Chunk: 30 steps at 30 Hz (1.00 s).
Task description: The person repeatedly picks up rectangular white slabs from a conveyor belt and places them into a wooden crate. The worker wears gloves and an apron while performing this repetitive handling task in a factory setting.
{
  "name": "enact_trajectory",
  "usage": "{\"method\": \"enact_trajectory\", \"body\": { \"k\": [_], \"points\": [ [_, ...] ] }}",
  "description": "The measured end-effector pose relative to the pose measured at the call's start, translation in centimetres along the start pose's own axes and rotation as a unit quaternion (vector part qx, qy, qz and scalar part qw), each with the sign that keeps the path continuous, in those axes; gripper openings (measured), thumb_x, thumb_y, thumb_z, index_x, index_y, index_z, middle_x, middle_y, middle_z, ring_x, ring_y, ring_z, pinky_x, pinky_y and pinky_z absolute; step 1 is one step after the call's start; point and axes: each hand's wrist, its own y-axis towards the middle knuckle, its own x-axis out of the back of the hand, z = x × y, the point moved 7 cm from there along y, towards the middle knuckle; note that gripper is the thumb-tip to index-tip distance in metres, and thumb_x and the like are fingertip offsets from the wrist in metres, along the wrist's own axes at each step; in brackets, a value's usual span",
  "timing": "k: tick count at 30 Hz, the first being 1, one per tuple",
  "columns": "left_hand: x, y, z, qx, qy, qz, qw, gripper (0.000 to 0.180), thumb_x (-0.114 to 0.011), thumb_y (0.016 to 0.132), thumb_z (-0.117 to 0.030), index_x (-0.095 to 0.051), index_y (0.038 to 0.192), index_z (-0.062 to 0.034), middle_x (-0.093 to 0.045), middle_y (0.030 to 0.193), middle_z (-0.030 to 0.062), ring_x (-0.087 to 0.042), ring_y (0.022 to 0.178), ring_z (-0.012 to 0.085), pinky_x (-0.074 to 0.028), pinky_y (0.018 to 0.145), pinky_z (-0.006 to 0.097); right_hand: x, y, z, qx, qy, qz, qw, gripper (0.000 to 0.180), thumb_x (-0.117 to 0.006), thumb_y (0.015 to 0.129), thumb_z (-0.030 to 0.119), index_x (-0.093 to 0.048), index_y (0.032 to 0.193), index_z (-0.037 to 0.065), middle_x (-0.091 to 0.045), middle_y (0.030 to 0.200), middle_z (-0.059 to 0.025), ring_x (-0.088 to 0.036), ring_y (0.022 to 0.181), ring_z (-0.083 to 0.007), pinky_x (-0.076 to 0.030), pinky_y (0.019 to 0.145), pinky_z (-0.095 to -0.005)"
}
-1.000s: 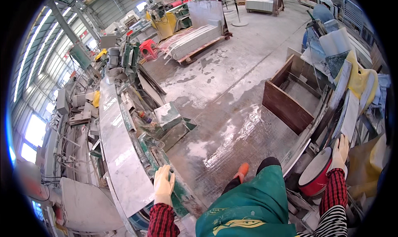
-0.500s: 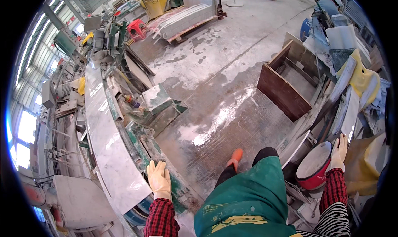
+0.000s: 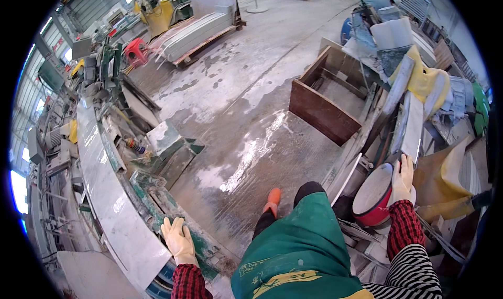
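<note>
Head view: left hand, gloved, lies flat with fingers apart on the green machine rail, pale stone slab just beside it; right hand rests open on the red-rimmed bucket, gripping nothing. Bracing step; next needs steady footing on the wet floor

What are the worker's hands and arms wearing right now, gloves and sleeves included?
Both hands wear pale cream work gloves: the left hand and the right hand. Each forearm has a red and black checked cuff. On the right arm, a black and white striped sleeve shows above the checked part. A green apron with yellow markings covers the front.
</note>
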Motion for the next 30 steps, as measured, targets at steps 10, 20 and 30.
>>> {"method": "enact_trajectory", "body": {
  "k": [10,20,30],
  "points": [
    [-4.3,-1.2,4.7,0.283,-0.626,-0.032,0.726,0.047,-0.059,0.096,-0.001,-0.048,0.142,-0.0049,-0.029,0.167,0.0001,-0.040,0.139,0.0134,-0.045,0.103,0.028,2.0,-0.9,2.3,-0.018,-0.014,-0.025,0.999,0.036,-0.063,0.099,0.022,-0.066,0.129,0.003,-0.060,0.140,-0.0243,-0.058,0.126,-0.0394,-0.044,0.109,-0.0457],
    [-3.4,-1.2,5.1,-0.032,-0.100,-0.057,0.993,0.051,-0.068,0.086,-0.003,-0.060,0.135,-0.0107,-0.053,0.150,0.0037,-0.055,0.124,0.0248,-0.045,0.105,0.038,0.5,-1.5,1.6,-0.024,-0.025,0.023,0.999,0.041,-0.056,0.104,0.027,-0.061,0.138,0.004,-0.056,0.146,-0.0233,-0.053,0.134,-0.0400,-0.040,0.115,-0.0449],
    [1.6,1.0,-0.5,-0.055,0.014,-0.035,0.998,0.018,-0.065,0.088,-0.014,-0.074,0.104,-0.0115,-0.072,0.113,0.0071,-0.053,0.133,0.0317,-0.037,0.118,0.047,-1.5,-3.3,-3.0,0.049,-0.015,0.108,0.993,0.051,-0.046,0.109,0.030,-0.053,0.142,-0.009,-0.053,0.147,-0.0279,-0.048,0.138,-0.0408,-0.036,0.119,-0.0439]
  ]
}}
